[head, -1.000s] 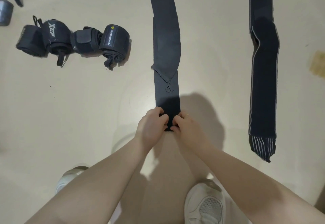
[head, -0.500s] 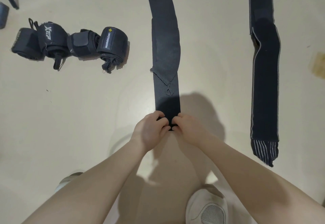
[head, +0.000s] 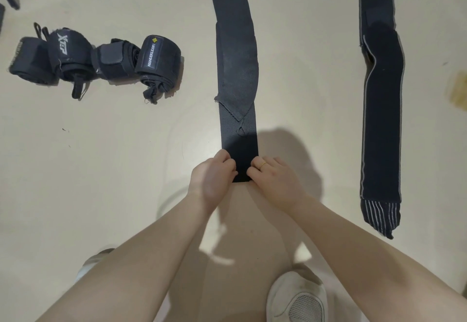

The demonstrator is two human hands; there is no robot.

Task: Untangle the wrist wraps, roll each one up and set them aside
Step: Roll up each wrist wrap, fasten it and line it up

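While both hands crouch over the near end of the middle wrist wrap (head: 237, 74), the step in hand looks like the start of its roll: the left hand (head: 211, 180) and the right hand (head: 274, 180) each pinch a corner of the strap's end with curled fingers, one at either edge, turning it over on the floor (head: 101, 195). This wrap lies flat and straight, running away from the person toward the top of the view. Four rolled wraps (head: 96, 61) already sit in a row to the left, well apart from the hands, so the untangling appears done and the rolling is partly through. A second flat wrap (head: 381, 119), with a striped end, waits to the right. Next, I judge, the fingers must tuck the first fold tight and keep both edges level as the roll travels forward, or it will coil crooked. No containers show anywhere; everything rests directly on the floor. A pale shoe (head: 298, 299) is near the bottom edge.
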